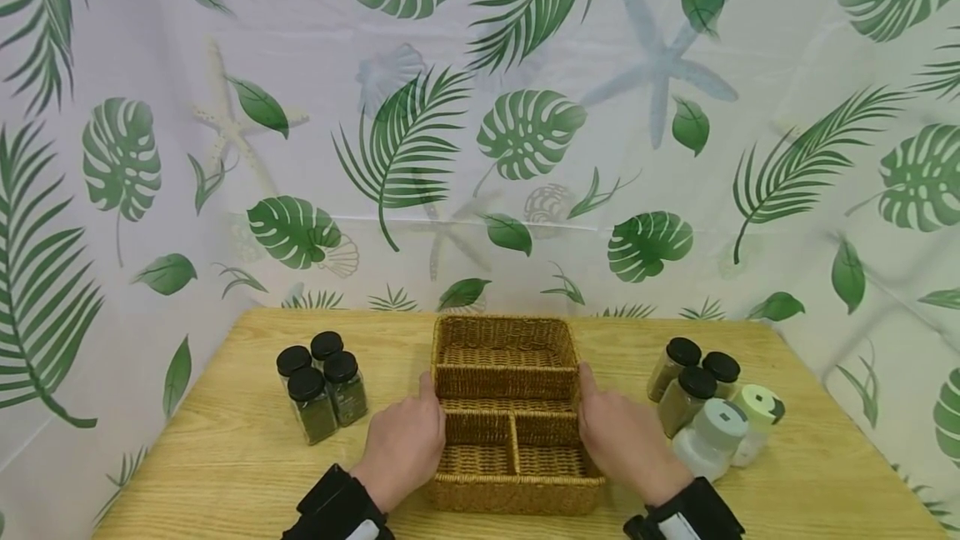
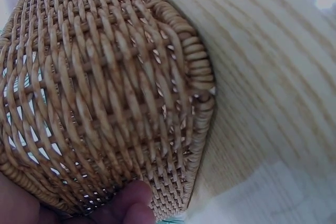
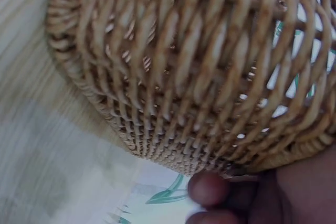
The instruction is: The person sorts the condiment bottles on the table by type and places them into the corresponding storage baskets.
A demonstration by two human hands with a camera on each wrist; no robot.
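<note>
A woven wicker basket (image 1: pixel 517 497) with a long back compartment and two smaller front ones stands on the wooden table. My left hand (image 1: pixel 405 444) grips its left side, and my right hand (image 1: pixel 626 440) grips the right side at about the same height. Seen from the left wrist, fingertips (image 2: pixel 137 196) lie against the basket's outer weave (image 2: pixel 100 72). Fingers (image 3: pixel 209 188) likewise bend in at the basket's outer wall (image 3: pixel 184 66) in the right wrist view. In the head view, the basket's compartments hold nothing visible.
Several black-capped spice jars (image 1: pixel 313 407) stand left of the basket. To the right are more black-capped jars (image 1: pixel 684 398), a white-lidded jar (image 1: pixel 711 440) and a yellow-green-lidded one (image 1: pixel 757 419), close to my right forearm. A leaf-printed curtain (image 1: pixel 525 265) borders the wooden table (image 1: pixel 217 457).
</note>
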